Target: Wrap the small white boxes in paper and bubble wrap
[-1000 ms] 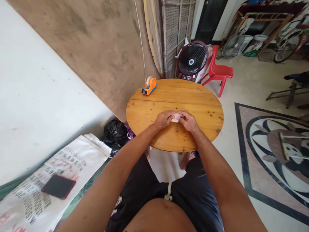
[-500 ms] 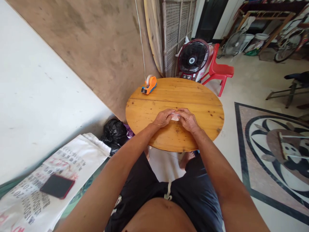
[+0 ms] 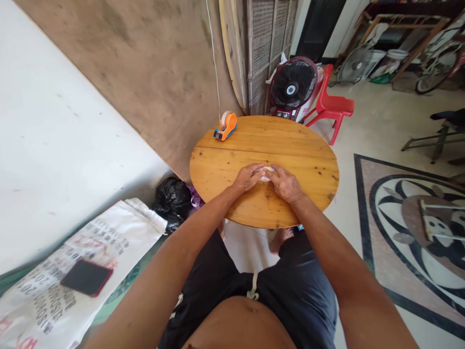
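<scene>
A small whitish piece, perhaps paper or plastic, is pinched between my two hands over the middle of the wooden table. My left hand has its fingers closed on the piece's left side. From the right, my right hand grips it too, with the thumb and fingers bent around it. Much of the piece is covered by fingers, so its exact kind cannot be made out. An orange and blue tape dispenser with a roll of tape stands at the table's far left edge.
Behind the table are a dark red fan and a red plastic chair. Black bags lie on the floor to the left. Nearer, a phone rests on a printed white sack.
Both hands have shifted their hold slightly on the whitish piece, the right thumb now lying further across it. The whitish piece looks more rounded. The camera view has moved a little.
</scene>
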Available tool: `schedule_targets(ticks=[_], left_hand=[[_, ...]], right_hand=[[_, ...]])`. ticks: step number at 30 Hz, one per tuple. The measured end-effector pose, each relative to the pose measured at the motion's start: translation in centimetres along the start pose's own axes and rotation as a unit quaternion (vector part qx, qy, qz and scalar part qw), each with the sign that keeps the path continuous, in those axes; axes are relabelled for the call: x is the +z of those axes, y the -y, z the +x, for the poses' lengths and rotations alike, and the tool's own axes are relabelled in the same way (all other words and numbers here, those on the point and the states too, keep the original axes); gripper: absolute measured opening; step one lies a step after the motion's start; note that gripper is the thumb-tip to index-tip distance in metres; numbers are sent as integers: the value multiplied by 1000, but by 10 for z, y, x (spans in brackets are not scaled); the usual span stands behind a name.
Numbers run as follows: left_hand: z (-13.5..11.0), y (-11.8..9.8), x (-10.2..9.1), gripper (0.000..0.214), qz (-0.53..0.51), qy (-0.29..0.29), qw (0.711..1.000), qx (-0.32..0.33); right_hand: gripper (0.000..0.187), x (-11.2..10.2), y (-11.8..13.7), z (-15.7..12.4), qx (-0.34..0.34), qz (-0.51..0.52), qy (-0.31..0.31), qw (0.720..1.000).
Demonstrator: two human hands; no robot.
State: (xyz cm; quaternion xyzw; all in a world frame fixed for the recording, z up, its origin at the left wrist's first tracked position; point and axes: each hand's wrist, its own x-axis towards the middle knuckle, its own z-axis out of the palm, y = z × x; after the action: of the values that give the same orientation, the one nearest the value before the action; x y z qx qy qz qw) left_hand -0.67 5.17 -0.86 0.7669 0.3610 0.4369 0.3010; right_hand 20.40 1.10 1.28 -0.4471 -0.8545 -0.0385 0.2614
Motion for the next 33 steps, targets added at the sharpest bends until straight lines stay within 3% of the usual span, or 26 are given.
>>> schedule_targets(ticks=[5, 12, 16, 22, 28, 33], left_hand=[[-3, 8, 4, 41, -17, -4, 1000, 25], [-3, 7, 2, 49, -22, 12, 1000, 3], [-7, 5, 3, 60, 8, 19, 999, 25], [-12, 4, 5, 54, 81, 18, 995, 58], [-12, 8, 8, 54, 133, 13, 984, 116], [-16, -3, 7, 50, 164, -3, 969, 184]], right_hand=[[44, 3, -3, -7, -19, -22, 10, 1000], [45, 7, -4, -12, -10, 3, -12, 1000], [44, 10, -3, -15, 9, 35, -26, 999], [44, 9, 0, -17, 12, 67, -44, 997], [62, 8, 1, -18, 14, 87, -62, 994], [78, 7, 3, -22, 33, 115, -76, 990]])
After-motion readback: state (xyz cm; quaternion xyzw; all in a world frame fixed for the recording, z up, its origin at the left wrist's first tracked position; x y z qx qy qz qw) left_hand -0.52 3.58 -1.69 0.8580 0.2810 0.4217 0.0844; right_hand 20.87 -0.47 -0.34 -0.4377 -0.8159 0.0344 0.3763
